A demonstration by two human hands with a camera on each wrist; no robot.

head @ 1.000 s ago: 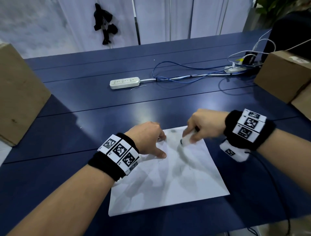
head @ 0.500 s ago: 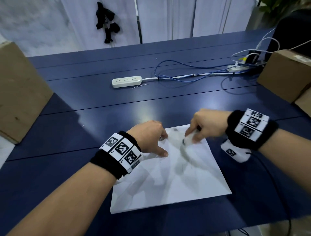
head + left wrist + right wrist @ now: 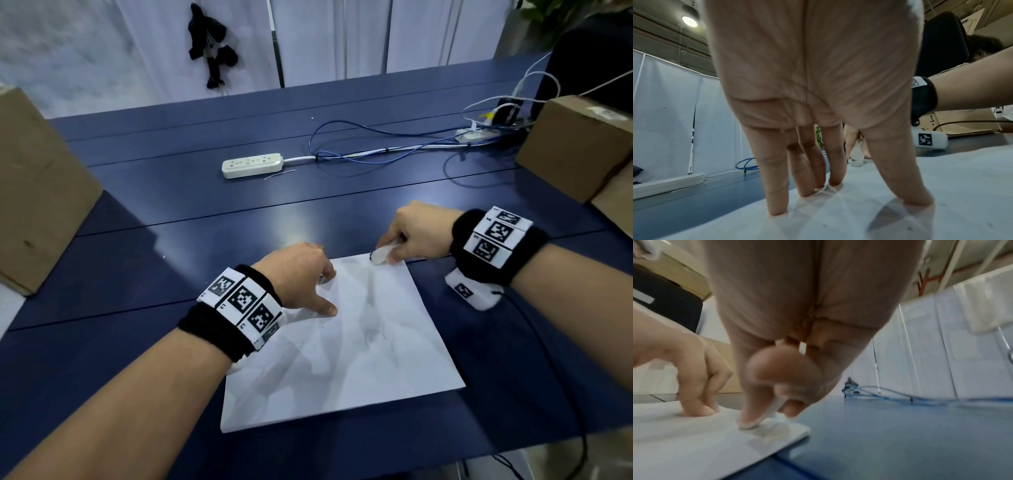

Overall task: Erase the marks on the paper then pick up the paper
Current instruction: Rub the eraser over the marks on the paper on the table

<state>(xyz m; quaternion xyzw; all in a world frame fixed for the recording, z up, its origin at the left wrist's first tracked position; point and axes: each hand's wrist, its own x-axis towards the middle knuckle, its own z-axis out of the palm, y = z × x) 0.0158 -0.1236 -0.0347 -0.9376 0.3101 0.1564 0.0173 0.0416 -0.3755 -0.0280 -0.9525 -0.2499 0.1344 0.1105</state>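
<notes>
On the blue table (image 3: 205,205), I rub the paper (image 3: 359,359) with my eraser (image 3: 382,255).

My left hand (image 3: 301,274) presses straight fingers (image 3: 774,186) down on the paper's far left part. My right hand (image 3: 416,233) pinches the white eraser, its tip touching the paper's far edge by a dark mark.
</notes>
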